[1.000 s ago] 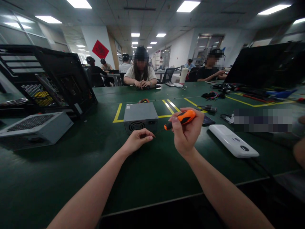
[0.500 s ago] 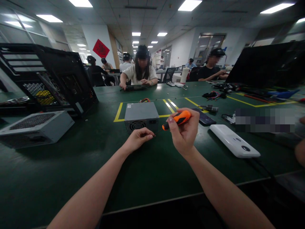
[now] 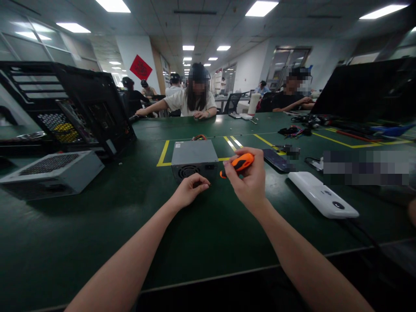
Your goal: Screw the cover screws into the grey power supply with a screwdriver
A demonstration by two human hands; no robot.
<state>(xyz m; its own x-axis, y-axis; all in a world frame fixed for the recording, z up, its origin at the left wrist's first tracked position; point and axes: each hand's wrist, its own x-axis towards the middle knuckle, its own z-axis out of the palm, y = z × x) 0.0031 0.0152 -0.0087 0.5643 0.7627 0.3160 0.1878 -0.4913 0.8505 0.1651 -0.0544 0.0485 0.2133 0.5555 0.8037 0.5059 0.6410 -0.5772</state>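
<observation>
My right hand (image 3: 251, 184) grips the orange and black handle of a screwdriver (image 3: 242, 164), tilted down to the left; its shaft does not show clearly. The thumb and fingers of my left hand (image 3: 191, 190) are pinched together at the near face of a grey computer power supply (image 3: 195, 152). A tiny dark thing seems to show at those fingertips, too small to name. The power supply stands upright, its round fan grille partly hidden behind my left hand and a bundle of wires at its back.
At left are a second power supply (image 3: 52, 175) and an open black computer case (image 3: 94, 112). To the right lie a phone (image 3: 277, 160), a white device (image 3: 321, 194) and bundled cables (image 3: 294, 131). A co-worker (image 3: 191, 102) sits across the green table.
My right hand and the screwdriver have shifted slightly left and closer to my left hand. The co-worker across the table has stretched an arm out toward the black case.
</observation>
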